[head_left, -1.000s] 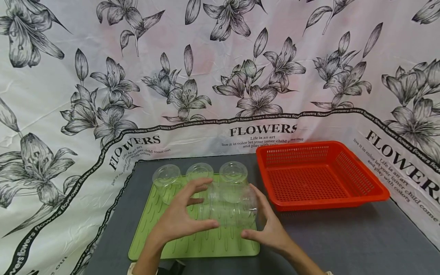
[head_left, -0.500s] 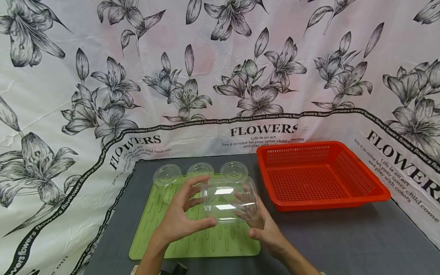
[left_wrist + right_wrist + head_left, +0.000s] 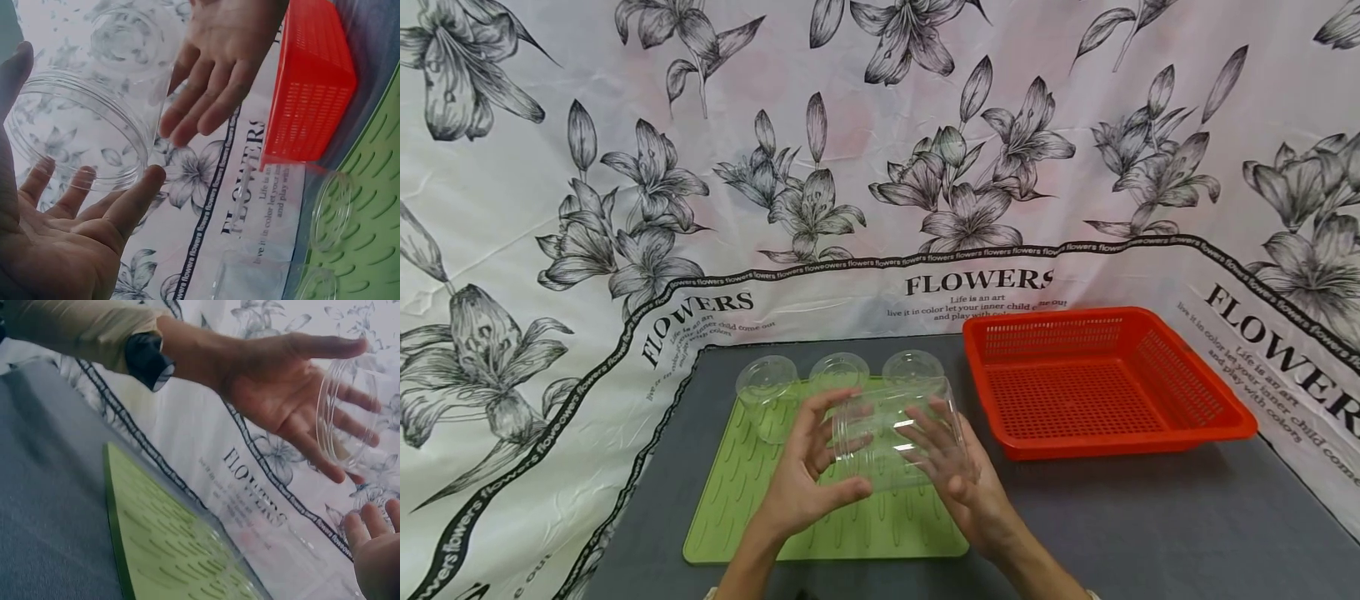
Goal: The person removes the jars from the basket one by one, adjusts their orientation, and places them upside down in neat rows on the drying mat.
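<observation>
A clear plastic jar [image 3: 891, 454] lies on its side in the air above the green ridged mat [image 3: 737, 521], its ringed mouth toward my left. My left hand [image 3: 805, 483] holds it round the mouth, thumb on the near side and fingers on the far side. The left wrist view shows those fingers through the jar's clear rim [image 3: 119, 106]. At the base end is my right hand [image 3: 985, 504], its fingers nearly straight along the far side and touching or very near the wall. In the right wrist view the left hand [image 3: 269, 387] spans the mouth.
Three similar clear jars, a left one [image 3: 767, 392], a middle one [image 3: 838, 373] and a right one [image 3: 913, 367], stand along the mat's back edge. A red perforated plastic basket [image 3: 1105, 442] sits to the right on the grey tabletop [image 3: 1120, 525]. Behind hangs a flower-printed cloth [image 3: 820, 308].
The jar has tilted slightly, its base end rising. My right hand has shifted from the base end to behind the jar, its fingers straightening. My left hand stays round the mouth.
</observation>
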{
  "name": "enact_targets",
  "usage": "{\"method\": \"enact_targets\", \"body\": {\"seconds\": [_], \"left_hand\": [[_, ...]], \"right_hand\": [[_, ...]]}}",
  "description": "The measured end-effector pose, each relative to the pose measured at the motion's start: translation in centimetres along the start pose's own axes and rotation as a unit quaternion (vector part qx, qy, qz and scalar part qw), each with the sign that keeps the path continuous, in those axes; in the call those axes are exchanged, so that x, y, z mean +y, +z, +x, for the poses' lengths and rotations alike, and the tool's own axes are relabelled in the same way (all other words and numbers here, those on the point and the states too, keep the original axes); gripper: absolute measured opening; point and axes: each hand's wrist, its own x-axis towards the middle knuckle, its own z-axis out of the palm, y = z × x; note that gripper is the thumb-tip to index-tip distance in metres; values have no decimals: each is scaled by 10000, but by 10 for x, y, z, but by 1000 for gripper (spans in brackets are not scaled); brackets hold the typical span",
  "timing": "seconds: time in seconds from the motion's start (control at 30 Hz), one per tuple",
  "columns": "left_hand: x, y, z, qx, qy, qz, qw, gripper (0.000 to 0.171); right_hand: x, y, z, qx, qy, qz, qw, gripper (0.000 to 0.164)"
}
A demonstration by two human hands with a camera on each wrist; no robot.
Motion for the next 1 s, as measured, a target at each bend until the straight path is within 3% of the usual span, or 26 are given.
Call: {"method": "enact_targets", "body": {"seconds": [0.23, 0.4, 0.67, 0.77, 0.87, 1.0], "left_hand": [[-4, 1, -4, 75, -189, -188, 9996, 86], [-5, 0, -5, 67, -231, -212, 9995, 86], [-5, -5, -8, 222, -391, 229, 9987, 81], [-4, -11, -11, 519, -255, 500, 9971, 66], [-3, -21, -13, 1048, 219, 770, 9913, 47], [-3, -39, -18, 2084, 815, 1079, 9687, 32]], "right_hand": [[-2, 7, 1, 406, -9, 237, 9989, 86], [-4, 10, 2, 474, 71, 216, 9986, 85], [-2, 11, 3, 674, 79, 198, 9975, 85], [0, 11, 3, 719, 71, 164, 9973, 88], [1, 11, 4, 701, 45, 90, 9975, 87], [2, 11, 6, 768, 68, -31, 9970, 83]]}}
